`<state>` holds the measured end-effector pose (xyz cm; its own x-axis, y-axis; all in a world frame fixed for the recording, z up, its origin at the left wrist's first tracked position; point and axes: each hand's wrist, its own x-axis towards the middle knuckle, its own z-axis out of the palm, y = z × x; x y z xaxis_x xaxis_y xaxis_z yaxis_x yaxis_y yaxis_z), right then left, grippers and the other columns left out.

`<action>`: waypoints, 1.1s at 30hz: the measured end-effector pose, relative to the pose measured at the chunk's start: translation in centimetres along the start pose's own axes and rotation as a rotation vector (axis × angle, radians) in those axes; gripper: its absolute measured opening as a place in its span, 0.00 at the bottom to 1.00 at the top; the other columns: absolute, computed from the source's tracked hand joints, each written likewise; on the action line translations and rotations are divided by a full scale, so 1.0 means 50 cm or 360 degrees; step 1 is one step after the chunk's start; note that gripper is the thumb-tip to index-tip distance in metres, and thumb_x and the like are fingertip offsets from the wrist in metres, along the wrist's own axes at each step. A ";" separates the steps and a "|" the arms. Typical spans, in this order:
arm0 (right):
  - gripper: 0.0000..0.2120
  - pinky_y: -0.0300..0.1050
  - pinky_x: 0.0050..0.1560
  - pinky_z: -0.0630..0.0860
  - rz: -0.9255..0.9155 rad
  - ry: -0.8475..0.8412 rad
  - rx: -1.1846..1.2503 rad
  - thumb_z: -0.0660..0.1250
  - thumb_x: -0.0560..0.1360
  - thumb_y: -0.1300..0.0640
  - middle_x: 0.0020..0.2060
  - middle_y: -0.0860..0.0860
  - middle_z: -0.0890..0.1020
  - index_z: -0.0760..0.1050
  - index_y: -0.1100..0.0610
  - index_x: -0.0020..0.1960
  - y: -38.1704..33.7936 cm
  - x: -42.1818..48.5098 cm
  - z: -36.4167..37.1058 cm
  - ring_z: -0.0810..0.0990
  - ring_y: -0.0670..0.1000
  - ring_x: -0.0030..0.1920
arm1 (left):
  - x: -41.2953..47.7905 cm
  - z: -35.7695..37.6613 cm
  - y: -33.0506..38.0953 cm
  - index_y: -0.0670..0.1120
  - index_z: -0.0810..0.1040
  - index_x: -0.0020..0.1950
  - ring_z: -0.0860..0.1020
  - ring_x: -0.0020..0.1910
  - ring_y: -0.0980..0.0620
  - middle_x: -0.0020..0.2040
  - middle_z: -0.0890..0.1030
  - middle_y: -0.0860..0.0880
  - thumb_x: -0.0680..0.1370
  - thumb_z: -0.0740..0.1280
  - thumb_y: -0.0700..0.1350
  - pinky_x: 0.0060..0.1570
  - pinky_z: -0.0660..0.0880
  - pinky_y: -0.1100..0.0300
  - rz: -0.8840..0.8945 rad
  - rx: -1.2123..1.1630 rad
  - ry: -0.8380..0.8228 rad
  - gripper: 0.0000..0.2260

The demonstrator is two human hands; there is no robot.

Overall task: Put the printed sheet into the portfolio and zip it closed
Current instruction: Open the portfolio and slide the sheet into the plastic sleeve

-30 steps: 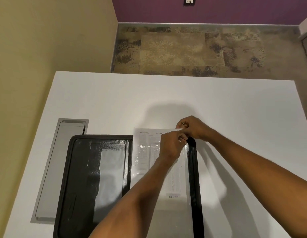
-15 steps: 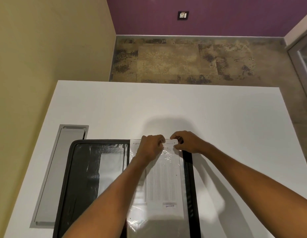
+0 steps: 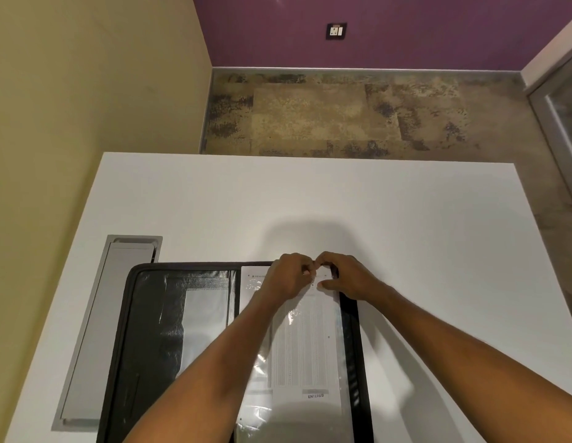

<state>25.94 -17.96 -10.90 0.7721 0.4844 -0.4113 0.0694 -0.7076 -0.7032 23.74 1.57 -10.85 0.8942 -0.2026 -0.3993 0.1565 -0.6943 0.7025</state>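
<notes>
A black zip portfolio [image 3: 150, 330] lies open on the white table [image 3: 310, 203]. Its right half holds a clear plastic sleeve with the printed sheet [image 3: 307, 346] lying in or on it; which one I cannot tell. The sheet shows rows of fine print and a label reading ENTERED near its lower end. My left hand [image 3: 286, 279] and my right hand [image 3: 345, 276] meet at the sheet's top edge, fingers pinched on the paper and sleeve. My left forearm hides part of the sheet's left side.
A grey cable hatch [image 3: 96, 330] is set into the table left of the portfolio, beside a yellow wall [image 3: 70, 91]. Patterned carpet [image 3: 326, 116] and a purple wall with a socket [image 3: 336, 31] lie beyond the table's far edge.
My left hand shifted left from the sheet's top right corner, then back toward the middle. Both hands now touch at the top edge. The sheet sits squarer on the portfolio's right half.
</notes>
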 end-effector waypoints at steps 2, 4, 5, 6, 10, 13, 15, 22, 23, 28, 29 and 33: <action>0.19 0.52 0.48 0.78 0.0005 0.0022 -0.0061 0.80 0.71 0.57 0.45 0.52 0.84 0.77 0.54 0.57 -0.002 0.000 0.002 0.80 0.55 0.42 | 0.002 -0.001 0.004 0.47 0.87 0.46 0.78 0.41 0.52 0.41 0.82 0.53 0.77 0.71 0.40 0.43 0.74 0.58 -0.0019 -0.0031 0.0004 0.05; 0.19 0.55 0.47 0.79 0.0024 0.0033 -0.0114 0.80 0.71 0.55 0.44 0.53 0.84 0.76 0.54 0.57 -0.003 0.001 0.002 0.80 0.56 0.42 | 0.003 -0.001 0.001 0.47 0.87 0.46 0.79 0.41 0.52 0.42 0.83 0.52 0.78 0.72 0.41 0.44 0.74 0.57 -0.0019 -0.0063 0.0024 0.04; 0.19 0.55 0.47 0.79 0.0025 0.0017 -0.0140 0.79 0.71 0.54 0.45 0.54 0.84 0.76 0.54 0.58 -0.004 0.002 0.002 0.80 0.56 0.43 | 0.003 0.000 -0.001 0.47 0.87 0.46 0.79 0.41 0.52 0.42 0.83 0.52 0.78 0.72 0.41 0.44 0.74 0.58 -0.0018 -0.0081 0.0032 0.04; 0.19 0.55 0.49 0.79 0.0020 -0.0004 -0.0166 0.79 0.72 0.54 0.46 0.54 0.84 0.76 0.54 0.58 -0.004 0.002 0.002 0.80 0.56 0.44 | 0.003 0.000 -0.003 0.47 0.87 0.46 0.79 0.41 0.52 0.42 0.84 0.51 0.78 0.72 0.41 0.44 0.75 0.58 -0.0019 -0.0103 0.0037 0.04; 0.19 0.52 0.53 0.75 -0.0028 -0.0033 -0.0337 0.78 0.72 0.50 0.50 0.53 0.81 0.80 0.56 0.59 -0.006 0.005 -0.005 0.77 0.54 0.49 | 0.001 -0.004 -0.006 0.46 0.87 0.47 0.83 0.43 0.50 0.44 0.87 0.50 0.78 0.72 0.41 0.46 0.78 0.56 0.0028 -0.0126 0.0064 0.04; 0.18 0.48 0.48 0.70 -0.0035 -0.0098 -0.0387 0.77 0.73 0.46 0.46 0.50 0.78 0.80 0.57 0.55 -0.009 0.003 -0.004 0.74 0.51 0.46 | -0.004 -0.008 -0.006 0.46 0.87 0.47 0.83 0.44 0.50 0.44 0.87 0.50 0.78 0.71 0.40 0.47 0.79 0.53 0.0066 -0.0121 0.0070 0.05; 0.18 0.47 0.50 0.69 -0.0029 -0.0095 -0.0328 0.76 0.74 0.44 0.44 0.49 0.80 0.81 0.55 0.56 -0.010 -0.002 -0.006 0.75 0.50 0.45 | -0.008 -0.011 -0.005 0.46 0.86 0.48 0.83 0.44 0.48 0.44 0.87 0.49 0.79 0.70 0.40 0.47 0.79 0.52 0.0093 -0.0125 0.0056 0.05; 0.01 0.45 0.48 0.77 -0.0070 -0.0009 -0.0261 0.75 0.75 0.55 0.42 0.47 0.85 0.86 0.51 0.46 0.004 -0.011 -0.031 0.81 0.48 0.44 | -0.019 -0.065 -0.041 0.49 0.83 0.51 0.75 0.36 0.55 0.36 0.77 0.58 0.77 0.75 0.48 0.41 0.74 0.56 0.0111 0.0293 -0.0167 0.06; 0.01 0.43 0.47 0.76 -0.0072 -0.0010 -0.0260 0.75 0.75 0.55 0.42 0.45 0.84 0.86 0.51 0.45 0.005 -0.011 -0.035 0.81 0.47 0.43 | -0.022 -0.079 -0.055 0.49 0.82 0.51 0.74 0.36 0.55 0.37 0.77 0.58 0.77 0.75 0.49 0.40 0.72 0.58 0.0149 0.0435 -0.0221 0.06; 0.02 0.43 0.46 0.74 -0.0177 -0.0070 -0.0320 0.74 0.74 0.57 0.40 0.44 0.83 0.84 0.51 0.43 0.003 -0.002 -0.037 0.79 0.43 0.41 | -0.032 -0.141 -0.107 0.52 0.79 0.43 0.80 0.39 0.51 0.40 0.83 0.54 0.78 0.72 0.52 0.41 0.72 0.56 0.0180 0.0914 -0.0245 0.07; 0.01 0.44 0.49 0.73 -0.0166 -0.0103 -0.0331 0.74 0.74 0.55 0.40 0.46 0.84 0.84 0.51 0.44 0.001 -0.001 -0.038 0.79 0.46 0.42 | -0.033 -0.146 -0.115 0.52 0.77 0.39 0.79 0.37 0.51 0.37 0.82 0.54 0.77 0.72 0.51 0.40 0.72 0.57 0.0165 0.0918 -0.0227 0.09; 0.02 0.49 0.57 0.68 -0.0184 -0.0113 -0.0378 0.74 0.73 0.54 0.39 0.44 0.83 0.84 0.52 0.44 -0.004 0.006 -0.041 0.78 0.49 0.44 | -0.036 -0.151 -0.129 0.53 0.74 0.35 0.77 0.35 0.51 0.35 0.80 0.54 0.77 0.69 0.48 0.38 0.74 0.57 0.0148 0.0911 -0.0231 0.10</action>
<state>27.43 -18.71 -9.68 0.7047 0.5980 -0.3819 0.3073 -0.7423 -0.5954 24.31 11.64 -10.22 0.8204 -0.3448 -0.4561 -0.2070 -0.9227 0.3252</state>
